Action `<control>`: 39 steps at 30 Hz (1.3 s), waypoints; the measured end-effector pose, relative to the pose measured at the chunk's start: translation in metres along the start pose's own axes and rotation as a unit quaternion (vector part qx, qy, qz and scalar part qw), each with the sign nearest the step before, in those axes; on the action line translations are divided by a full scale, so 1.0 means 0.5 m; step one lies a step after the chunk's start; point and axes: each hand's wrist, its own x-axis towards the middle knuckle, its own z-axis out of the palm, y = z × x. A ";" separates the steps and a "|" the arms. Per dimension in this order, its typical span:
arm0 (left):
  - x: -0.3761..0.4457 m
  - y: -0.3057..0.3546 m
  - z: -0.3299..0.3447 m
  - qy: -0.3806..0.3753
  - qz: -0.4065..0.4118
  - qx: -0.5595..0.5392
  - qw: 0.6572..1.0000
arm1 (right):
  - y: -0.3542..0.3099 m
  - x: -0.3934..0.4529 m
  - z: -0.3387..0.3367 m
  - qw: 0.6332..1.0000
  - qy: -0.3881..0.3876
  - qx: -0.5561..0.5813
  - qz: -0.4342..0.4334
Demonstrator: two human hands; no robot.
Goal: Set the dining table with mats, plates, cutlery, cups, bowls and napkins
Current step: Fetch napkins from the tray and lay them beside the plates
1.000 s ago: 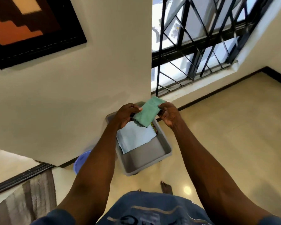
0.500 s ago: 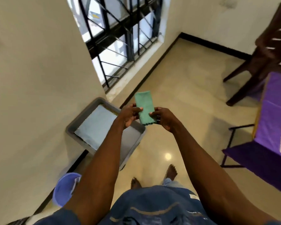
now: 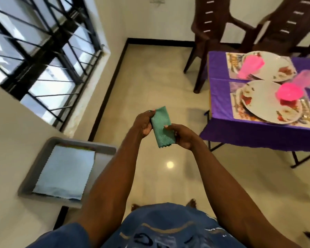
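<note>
A folded green napkin [image 3: 162,127] is held upright in front of me over the floor. My left hand [image 3: 144,123] grips its left edge and my right hand [image 3: 183,136] pinches its right side. At the right stands the dining table under a purple cloth [image 3: 220,126]. On it lie patterned mats [image 3: 240,115], two flowered plates [image 3: 258,102] [image 3: 274,67] and pink cups [image 3: 290,93] [image 3: 250,67]. A grey tub [image 3: 104,149] at the lower left holds a light blue cloth [image 3: 66,170].
Two dark brown chairs [image 3: 213,29] stand behind the table. A barred window [image 3: 38,43] fills the upper left, with a cream wall below it. Glossy beige floor [image 3: 150,77] lies between me and the table.
My view has swung right, away from the tub and wall, bringing the set table into sight. Both hands have kept hold of the green napkin, now turned more upright.
</note>
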 end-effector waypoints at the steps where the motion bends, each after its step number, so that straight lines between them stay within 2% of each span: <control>1: 0.007 -0.016 0.041 -0.002 -0.008 0.006 1.000 | 0.001 -0.015 -0.039 1.000 0.005 0.004 -0.008; 4: 0.032 -0.068 0.153 -0.015 -0.022 0.014 1.000 | -0.004 -0.063 -0.152 0.999 0.029 0.003 -0.021; 9: 0.065 -0.150 0.334 -0.042 0.001 0.048 0.998 | -0.030 -0.139 -0.324 0.998 0.048 -0.001 -0.035; 15: 0.096 -0.212 0.491 -0.091 0.021 0.214 0.972 | -0.053 -0.213 -0.486 0.992 0.101 0.035 -0.064; 18: 0.126 -0.236 0.563 -0.100 0.034 0.262 0.959 | -0.057 -0.230 -0.546 0.987 0.123 0.074 -0.068; 22: 0.173 -0.277 0.676 -0.129 0.013 0.235 0.963 | -0.079 -0.253 -0.625 0.978 0.147 0.120 -0.085; 27: 0.261 -0.318 0.818 -0.151 0.012 0.191 0.970 | -0.133 -0.248 -0.744 0.965 0.203 0.120 -0.113; 32: 0.357 -0.313 0.956 -0.127 0.027 0.155 0.979 | -0.223 -0.206 -0.851 0.956 0.248 0.105 -0.117; 35: 0.415 -0.305 1.015 -0.124 0.022 0.158 0.979 | -0.273 -0.182 -0.907 0.948 0.281 0.099 -0.114; 39: 0.468 -0.309 1.080 -0.155 0.022 0.181 0.971 | -0.304 -0.159 -0.976 0.934 0.328 0.081 -0.116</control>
